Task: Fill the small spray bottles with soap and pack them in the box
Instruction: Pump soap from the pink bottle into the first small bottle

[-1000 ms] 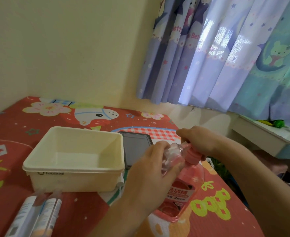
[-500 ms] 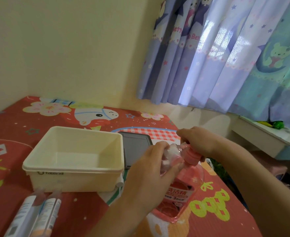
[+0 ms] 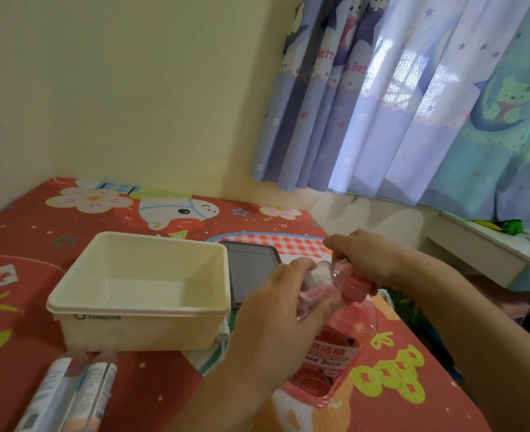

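Cream plastic box (image 3: 138,291) empty on the patterned tabletop (image 3: 32,244), left of the hands. Pink soap bottle (image 3: 335,363) upright at the near right. Right hand (image 3: 369,257) closed on its pump head (image 3: 355,283). Left hand (image 3: 276,322) wrapped round a tilted clear spray bottle (image 3: 316,288) at the spout. Likely trouble: soap missing the narrow mouth, slicking the left grip.

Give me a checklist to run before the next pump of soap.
1. Small bottle gripped by left hand: ok.
2. Right hand on the pump of the soap bottle: ok.
3. Nozzle lined up with the small bottle's mouth: cannot tell, the fingers hide it.
4. Soap bottle standing upright on the mat: not ok, it tilts.
5. Box open and ready: ok.
6. Other spray bottles filled: cannot tell.
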{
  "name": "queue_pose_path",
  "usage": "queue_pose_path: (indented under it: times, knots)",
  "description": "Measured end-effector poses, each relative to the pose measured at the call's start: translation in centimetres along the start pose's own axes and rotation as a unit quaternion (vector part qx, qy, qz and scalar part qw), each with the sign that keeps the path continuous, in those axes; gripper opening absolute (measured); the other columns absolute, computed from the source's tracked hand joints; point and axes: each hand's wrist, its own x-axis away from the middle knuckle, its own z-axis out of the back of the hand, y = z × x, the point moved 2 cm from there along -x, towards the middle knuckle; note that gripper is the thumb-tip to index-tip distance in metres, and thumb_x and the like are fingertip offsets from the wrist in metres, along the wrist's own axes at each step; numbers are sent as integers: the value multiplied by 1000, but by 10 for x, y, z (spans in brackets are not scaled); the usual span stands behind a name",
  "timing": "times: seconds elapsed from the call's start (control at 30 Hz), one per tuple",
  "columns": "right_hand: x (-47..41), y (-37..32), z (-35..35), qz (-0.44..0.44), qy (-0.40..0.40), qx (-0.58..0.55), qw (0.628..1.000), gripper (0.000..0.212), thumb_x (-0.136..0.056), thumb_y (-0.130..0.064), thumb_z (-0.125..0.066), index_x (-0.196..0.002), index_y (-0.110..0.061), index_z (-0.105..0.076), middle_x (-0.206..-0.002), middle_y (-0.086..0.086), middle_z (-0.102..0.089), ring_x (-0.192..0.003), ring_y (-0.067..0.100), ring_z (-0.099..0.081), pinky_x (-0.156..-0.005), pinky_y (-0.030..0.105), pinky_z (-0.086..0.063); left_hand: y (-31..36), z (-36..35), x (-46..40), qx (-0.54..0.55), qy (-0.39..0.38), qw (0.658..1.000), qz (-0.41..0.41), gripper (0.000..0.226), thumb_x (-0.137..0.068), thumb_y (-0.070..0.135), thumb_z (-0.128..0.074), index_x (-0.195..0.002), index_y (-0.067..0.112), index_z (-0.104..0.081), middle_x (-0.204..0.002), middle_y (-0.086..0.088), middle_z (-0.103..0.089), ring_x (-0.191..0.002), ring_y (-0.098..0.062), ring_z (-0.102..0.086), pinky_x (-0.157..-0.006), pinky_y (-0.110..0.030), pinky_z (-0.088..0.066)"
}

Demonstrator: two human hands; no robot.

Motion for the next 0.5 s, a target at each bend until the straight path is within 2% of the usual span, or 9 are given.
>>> queue_pose_path:
  times: [0.1,0.17,0.27,0.33,0.43,0.5]
  knots:
    - [6,-2,8,-32,-24,-32,999,51,-100,-51,-38,-98,-8,-66,-95,14,-60,-78,31,-58,-58,35,-57,5,3,0,2,-7,1000,2,63,-80,77,-41,-131,40,-46,-110,21,-59,-92,7,-58,-74,-9,-47]
    - [7,-3,9,-36,-26,-34,998,56,-98,-55,-38,-104,-6,-64,-93,15,-61,-77,28,-58,-58,33,-55,5,4,0,9,-3,1000,-2,59,-82,74,-44,-130,40,-46,-110,21,-59,-94,8,-58,-74,-9,-47]
    - [4,-4,4,3,2,8,1000,36,-103,-34,-39,-88,-8,-59,-82,15,-56,-72,38,-60,-59,45,-60,1,2,0,6,2,1000,0,54,-84,72,-48,-127,40,-47,-112,21,-60,-94,5,-58,-77,-16,-49]
    - [0,-3,-1,5,24,9,1000,34,-103,-22,-36,-76,-9,-53,-78,18,-53,-66,39,-58,-62,52,-58,-2,1,0,1,-4,1000,7,53,-85,71,-49,-127,39,-47,-113,20,-59,-94,3,-59,-79,-21,-51]
    - [0,0,0,0,19,4,1000,40,-102,-31,-37,-77,-7,-55,-70,14,-53,-59,31,-52,-55,39,-54,-3,0,0,-4,-6,1000,8,50,-86,71,-48,-125,41,-46,-109,20,-58,-92,1,-60,-78,-25,-52]
    - [5,0,4,-18,-7,-29,999,49,-100,-46,-40,-82,-6,-60,-69,6,-58,-61,26,-52,-51,31,-51,0,0,0,-5,-8,1000,7,53,-84,73,-46,-127,42,-45,-108,21,-58,-93,4,-59,-77,-16,-50]
